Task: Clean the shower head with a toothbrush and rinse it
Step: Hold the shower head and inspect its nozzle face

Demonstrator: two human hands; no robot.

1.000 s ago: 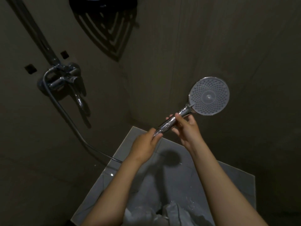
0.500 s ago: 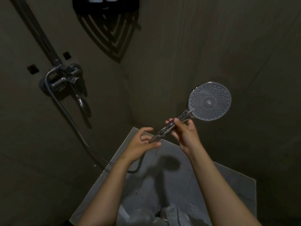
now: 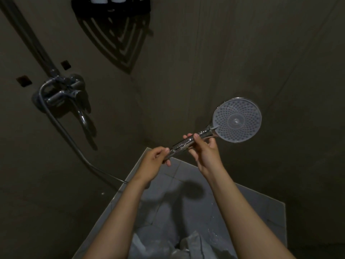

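We look down into a dim shower corner, dark walls [image 3: 261, 53] closing on a patch of pale floor tiles [image 3: 252, 202]. A black wire shelf [image 3: 112, 8] hangs high in the corner. On the left wall sits a chrome mixer tap [image 3: 63, 94], its hose [image 3: 69, 139] running down and right until it passes behind the left forearm.

Held up in front of the right-hand wall is the shower head [image 3: 237, 120]. Its dotted face is turned squarely toward us and its handle [image 3: 186, 143] slants down to the left.

Half a second ago the left hand [image 3: 155, 161] had spread its fingers off the handle's lower end. Now they have curled back round it, much as they lay a second ago, while the head has barely shifted. We read this as a re-grip to steady the face for inspection.

No toothbrush is in view and both hands are occupied, so scrubbing, we judge, must wait until one hand is freed.

Both bare forearms rise from the bottom edge and converge on the handle. The right hand [image 3: 207, 156] holds it just below the neck — thumb laid over the top, fingers wrapped behind. The left pinches the bottom end, knuckles toward us.
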